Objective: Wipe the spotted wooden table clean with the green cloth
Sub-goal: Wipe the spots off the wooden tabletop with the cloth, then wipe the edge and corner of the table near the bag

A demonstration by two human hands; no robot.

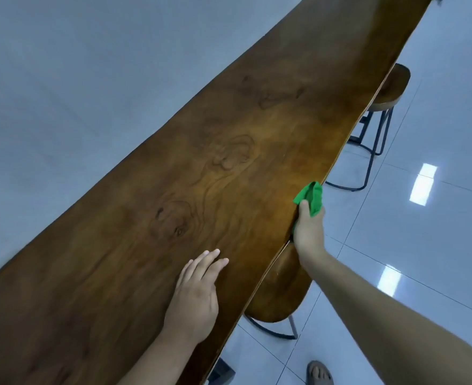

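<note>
Right arm stretched forward, right hand gripping the bunched green cloth at the near edge of the wooden table, cloth touching that edge. Left hand lies flat on the tabletop, fingers straight and together, holding nothing. Two wooden stools sit tucked under the edge on the tiled floor. No containers visible.

The tabletop is dark brown wood with swirling grain and knots, smooth with a soft satin sheen that brightens toward its right edge. The green cloth at that edge is soft, matt, crumpled fabric. Beneath the same edge, two stools have wooden seats on thin dark metal legs, standing on a floor of glossy pale tiles that mirror the lights.
</note>
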